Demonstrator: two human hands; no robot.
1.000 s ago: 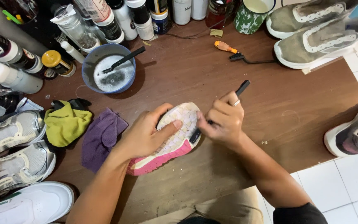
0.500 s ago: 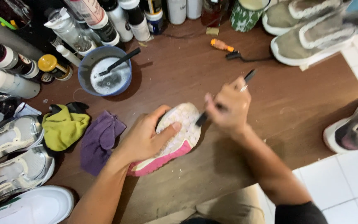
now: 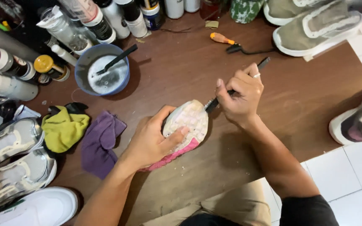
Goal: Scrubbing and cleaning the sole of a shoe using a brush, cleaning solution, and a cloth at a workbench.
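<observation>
Lying sole-up, the pink shoe (image 3: 185,134) points its toe up-right toward the brush (image 3: 231,92).

A dark brown wooden table (image 3: 298,100) stands on a floor (image 3: 348,175) of pale square tiles, evenly lit.

Taking the blue bowl (image 3: 102,74) as landmark: directly to its right, a broad stretch of bare brown table (image 3: 177,62) is left free, reaching as far as an orange-handled tool (image 3: 227,42). Above and to the left of the bowl, passage is blocked by a crowded row of bottles (image 3: 105,19) and cans. Below the bowl, the way is narrowed by a yellow cloth (image 3: 63,129) and a purple cloth (image 3: 99,142), with pale sneakers (image 3: 13,155) stacked further left. Far to the right of the bowl, the upper corner is taken up by grey shoes (image 3: 315,25), while open table (image 3: 311,96) is found beneath them.
</observation>
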